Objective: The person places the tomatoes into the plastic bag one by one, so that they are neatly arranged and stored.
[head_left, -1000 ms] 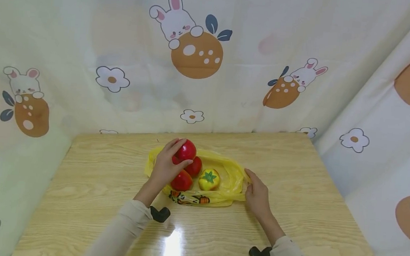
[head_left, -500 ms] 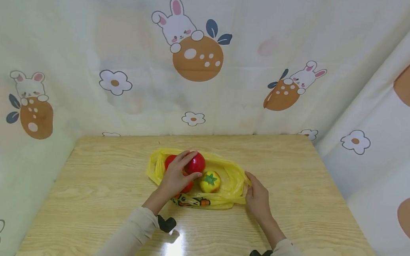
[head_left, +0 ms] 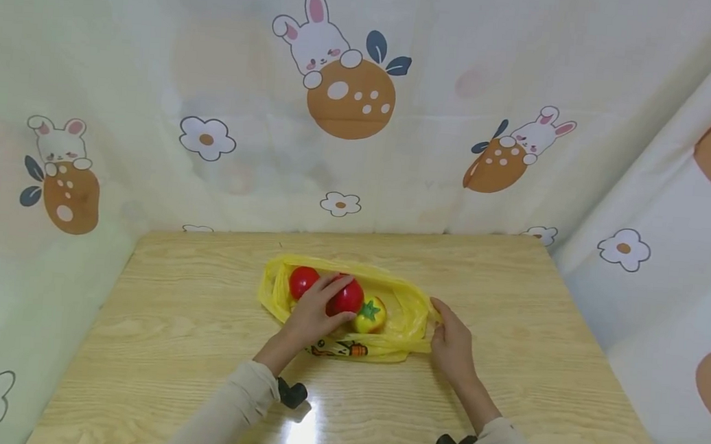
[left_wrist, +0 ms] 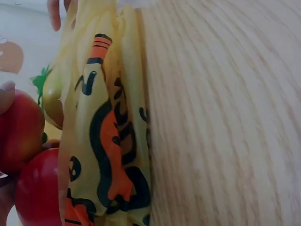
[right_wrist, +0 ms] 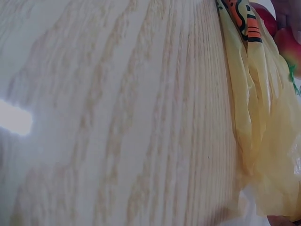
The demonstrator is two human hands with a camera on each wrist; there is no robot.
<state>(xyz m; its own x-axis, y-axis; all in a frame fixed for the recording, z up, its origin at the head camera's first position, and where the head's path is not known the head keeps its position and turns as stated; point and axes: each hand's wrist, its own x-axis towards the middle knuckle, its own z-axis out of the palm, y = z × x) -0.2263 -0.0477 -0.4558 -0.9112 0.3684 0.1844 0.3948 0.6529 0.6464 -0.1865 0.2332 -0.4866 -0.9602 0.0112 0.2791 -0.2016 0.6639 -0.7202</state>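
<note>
You worked at a pale wooden table [head_left: 510, 315] with a strong straight grain, glossy enough that a lamp threw a bright white glare on it between your forearms. The tabletop filled most of both wrist views, its grain running in long lines. Behind and to your right hung cream plastic sheeting [head_left: 437, 118] printed with rabbits, brown spotted balls and small white flowers; it closed off the table's far edge and right side and came down the left as well.

A yellow plastic bag [head_left: 408, 308] lay open near the middle of the table, a cartoon print in orange and black on its near side. Your left hand [head_left: 314, 319] was curled over a red apple [head_left: 350, 296] inside the bag, fingers wrapped on top of it and thumb at its near side. Another red apple [head_left: 302, 280] sat just beside it toward the bag's left end, and a yellow fruit with a green leafy cap [head_left: 373, 317] rested against the held apple on the right. Your right hand [head_left: 451, 342] pinched the bag's right edge, fingers bent round the plastic, its heel close to the tabletop
</note>
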